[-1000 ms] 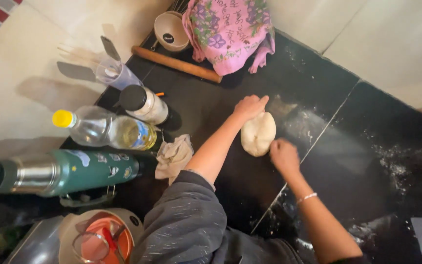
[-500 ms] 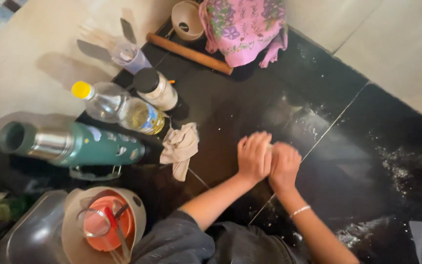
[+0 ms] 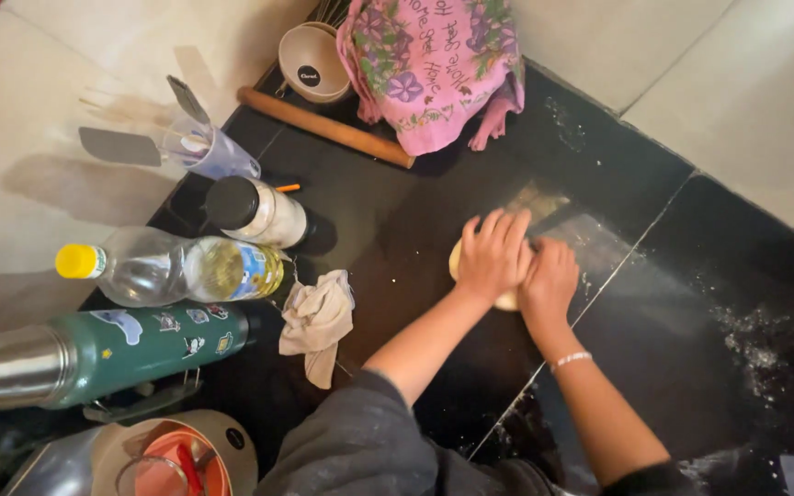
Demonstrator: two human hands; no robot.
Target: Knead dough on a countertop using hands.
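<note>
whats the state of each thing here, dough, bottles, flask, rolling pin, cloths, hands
dough: on counter, mostly covered by both hands
left hand: flat, pressing dough
right hand: pressing dough
oil bottle: capped, partly full
jar: lid on
flask: closed
rolling pin: lying unused
rag: crumpled
pink cloth: draped

Glossy black stone table (image 3: pixel 691 303) dusted with flour, smooth pale dough (image 3: pixel 457 262), wooden rolling pin (image 3: pixel 323 126), soft cloth rag (image 3: pixel 316 321), shiny metal-ended flask (image 3: pixel 94 354).
</note>
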